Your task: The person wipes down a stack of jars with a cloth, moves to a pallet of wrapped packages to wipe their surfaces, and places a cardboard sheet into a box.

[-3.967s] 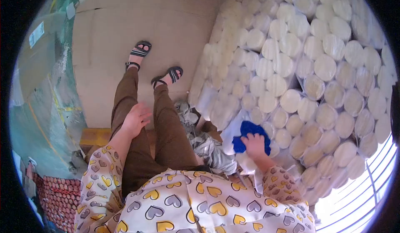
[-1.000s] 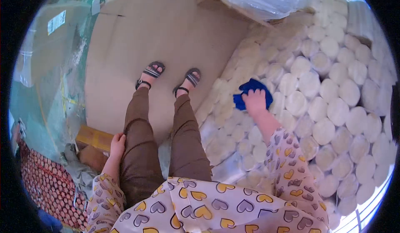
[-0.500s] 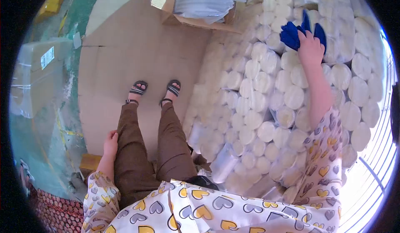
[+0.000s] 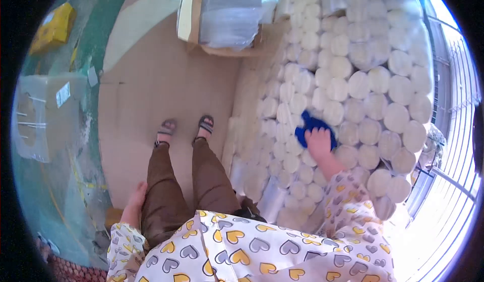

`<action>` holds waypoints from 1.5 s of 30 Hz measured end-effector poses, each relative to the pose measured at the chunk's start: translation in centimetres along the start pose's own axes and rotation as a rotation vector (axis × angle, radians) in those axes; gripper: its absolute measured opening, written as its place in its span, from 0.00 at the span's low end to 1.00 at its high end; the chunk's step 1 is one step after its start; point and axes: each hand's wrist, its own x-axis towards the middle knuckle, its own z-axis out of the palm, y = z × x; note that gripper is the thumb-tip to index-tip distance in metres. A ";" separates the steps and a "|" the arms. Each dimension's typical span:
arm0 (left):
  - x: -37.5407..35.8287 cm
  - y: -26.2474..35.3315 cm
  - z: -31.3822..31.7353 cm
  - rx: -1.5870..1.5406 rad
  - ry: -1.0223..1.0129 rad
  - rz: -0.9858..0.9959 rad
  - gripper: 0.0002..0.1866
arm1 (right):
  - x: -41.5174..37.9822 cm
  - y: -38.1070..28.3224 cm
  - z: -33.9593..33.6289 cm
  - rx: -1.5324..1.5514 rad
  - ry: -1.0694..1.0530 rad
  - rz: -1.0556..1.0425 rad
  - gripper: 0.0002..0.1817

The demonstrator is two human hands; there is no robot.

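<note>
My right hand (image 4: 319, 145) presses a blue cloth (image 4: 311, 126) flat against the top of a big stack of plastic-wrapped white rolls (image 4: 353, 85) to my right. The fingers lie on the cloth, which shows beyond them. My left hand (image 4: 134, 205) hangs at my left thigh, beside my brown trousers, holding nothing; its fingers are partly hidden. My sandalled feet (image 4: 185, 129) stand on the cardboard sheet (image 4: 151, 95) on the floor.
An open carton (image 4: 201, 15) with plastic-wrapped goods stands at the far edge of the cardboard. A strapped cardboard box (image 4: 43, 113) sits on the green floor at left, a yellow object (image 4: 49, 26) beyond it. A wire fence (image 4: 454, 131) runs along the right.
My right hand has drawn the blue cloth back from the far upper part of the stack down towards me. My view has tilted further up. The left hand stays at the thigh.
</note>
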 end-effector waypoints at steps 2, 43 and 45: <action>-5.6 4.8 -1.0 -0.033 -0.174 0.053 0.33 | -3.5 -1.4 0.0 0.115 -0.127 0.013 0.09; -11.9 45.5 -10.8 0.193 0.396 1.052 0.16 | -18.8 28.9 -16.4 1.193 1.103 1.139 0.28; -14.2 52.8 -8.1 0.174 0.327 1.239 0.16 | -20.0 31.3 -14.8 1.012 1.158 1.169 0.28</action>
